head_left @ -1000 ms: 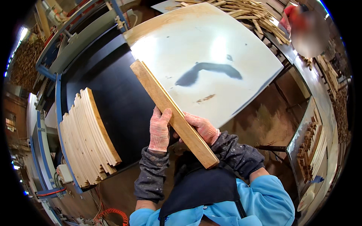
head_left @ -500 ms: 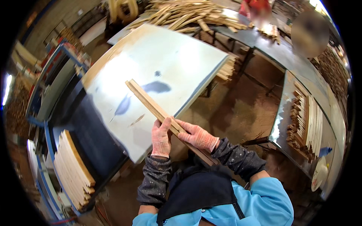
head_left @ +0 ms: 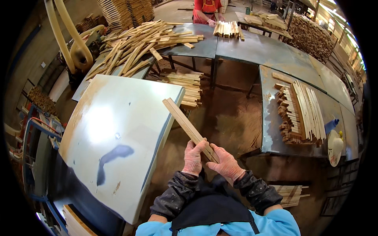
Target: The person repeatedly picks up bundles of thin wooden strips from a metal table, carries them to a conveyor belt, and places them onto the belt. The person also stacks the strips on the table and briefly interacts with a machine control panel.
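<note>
Both gloved hands grip a pair of long wooden strips (head_left: pixel 184 121), laid side by side and tilted up toward the far left. My left hand (head_left: pixel 193 156) wraps round them from the left, thumb on top. Just nearer to me on the right side, my right hand (head_left: pixel 226 162) is closed on the same strips, around their near end. The strips are held in the air over the floor, right of a pale, glossy table (head_left: pixel 149 88). Their hidden undersides and lower ends cannot be seen fully.
On the right metal table (head_left: pixel 271 135) lie stacked wooden strips (head_left: pixel 309 112), a blue bottle (head_left: pixel 331 126) and a whitish hat-like round thing (head_left: pixel 335 148). A loose heap of strips (head_left: pixel 138 47) covers the far-left table. Across the far table stands a person in red (head_left: pixel 205 11) beside a strip bundle (head_left: pixel 227 30).
My view and body have turned right, away from the pale table toward the right table. The strips, still in both hands, have swung off the pale table to over the floor.
</note>
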Available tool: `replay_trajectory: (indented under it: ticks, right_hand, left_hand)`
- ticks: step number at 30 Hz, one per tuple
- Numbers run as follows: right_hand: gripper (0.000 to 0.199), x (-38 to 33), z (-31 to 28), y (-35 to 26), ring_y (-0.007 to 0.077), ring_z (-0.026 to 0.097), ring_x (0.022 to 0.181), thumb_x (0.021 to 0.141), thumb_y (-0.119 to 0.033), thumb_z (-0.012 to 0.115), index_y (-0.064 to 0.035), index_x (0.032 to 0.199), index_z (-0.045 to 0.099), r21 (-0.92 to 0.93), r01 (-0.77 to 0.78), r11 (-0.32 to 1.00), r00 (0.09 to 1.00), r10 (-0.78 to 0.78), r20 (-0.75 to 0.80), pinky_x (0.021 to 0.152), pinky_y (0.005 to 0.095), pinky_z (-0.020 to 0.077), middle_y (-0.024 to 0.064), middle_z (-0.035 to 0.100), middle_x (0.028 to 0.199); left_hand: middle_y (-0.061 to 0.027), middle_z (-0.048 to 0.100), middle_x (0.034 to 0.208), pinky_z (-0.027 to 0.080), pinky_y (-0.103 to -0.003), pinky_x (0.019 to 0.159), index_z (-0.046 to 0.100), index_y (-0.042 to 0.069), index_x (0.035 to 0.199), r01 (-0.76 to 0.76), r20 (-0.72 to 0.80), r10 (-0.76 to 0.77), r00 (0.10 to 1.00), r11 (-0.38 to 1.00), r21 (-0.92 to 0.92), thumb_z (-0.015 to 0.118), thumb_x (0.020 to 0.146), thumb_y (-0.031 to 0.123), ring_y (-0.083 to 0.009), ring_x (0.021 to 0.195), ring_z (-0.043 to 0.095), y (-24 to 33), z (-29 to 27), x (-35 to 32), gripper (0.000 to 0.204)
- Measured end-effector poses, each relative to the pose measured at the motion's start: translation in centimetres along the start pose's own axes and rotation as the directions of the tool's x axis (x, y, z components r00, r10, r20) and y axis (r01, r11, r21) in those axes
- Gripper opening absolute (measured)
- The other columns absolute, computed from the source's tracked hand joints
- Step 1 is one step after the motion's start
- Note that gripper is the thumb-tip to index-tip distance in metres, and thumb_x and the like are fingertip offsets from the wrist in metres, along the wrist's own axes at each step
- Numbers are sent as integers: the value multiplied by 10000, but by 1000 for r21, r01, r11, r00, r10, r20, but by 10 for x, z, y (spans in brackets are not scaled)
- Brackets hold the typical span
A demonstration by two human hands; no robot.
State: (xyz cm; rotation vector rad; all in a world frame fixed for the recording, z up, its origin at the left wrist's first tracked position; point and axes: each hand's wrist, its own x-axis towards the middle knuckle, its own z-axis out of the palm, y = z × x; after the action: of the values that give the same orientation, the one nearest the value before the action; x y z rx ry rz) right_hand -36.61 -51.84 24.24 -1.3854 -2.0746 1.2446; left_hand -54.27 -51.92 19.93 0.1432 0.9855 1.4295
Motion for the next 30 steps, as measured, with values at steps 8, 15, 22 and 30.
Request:
replay_trajectory:
  ticks: [8, 15, 22, 30]
  right_hand:
    - [840, 121, -36, 24, 416, 681, 1244, 824, -193, 827, -38, 1592, 524, -258, -157, 953, 957, 83, -278, 1048, 494, 582, 208, 702, 1339]
    - [734, 231, -64, 28, 404, 723, 1179, 831, -143, 840, -60, 1522, 607, -228, -122, 966, 930, 31, -367, 998, 481, 600, 193, 750, 1255]
    - [667, 340, -102, 77, 383, 755, 1167, 868, -181, 864, -35, 1479, 642, -79, -327, 942, 921, 299, -249, 1037, 444, 579, 242, 779, 1241]
    - [572, 527, -109, 200, 449, 732, 1145, 840, -301, 803, -49, 1345, 707, -286, -242, 927, 960, 271, 68, 1017, 511, 580, 263, 774, 1180]
  left_hand:
    - [-107, 706, 1286, 595, -418, 1015, 588, 3, 1395, 6, 136, -20, 990, 995, 101, 833, 979, 115, -238, 1166, 692, 12, 65, 131, 495]
    - [-95, 692, 1276, 562, -366, 1026, 569, -6, 1437, 29, 217, -83, 973, 970, 243, 833, 974, 170, -199, 1159, 669, 70, 101, 231, 561]
    - [-260, 530, 1647, 397, -427, 1281, 430, -47, 1643, -398, 211, 340, 917, 727, 560, 847, 955, 152, -340, 1543, 508, 160, 72, 312, 829]
    - [-226, 641, 1497, 375, -537, 1285, 622, 29, 1494, -141, 164, 789, 592, -99, 985, 874, 857, 236, -432, 1458, 551, 247, -22, 373, 715]
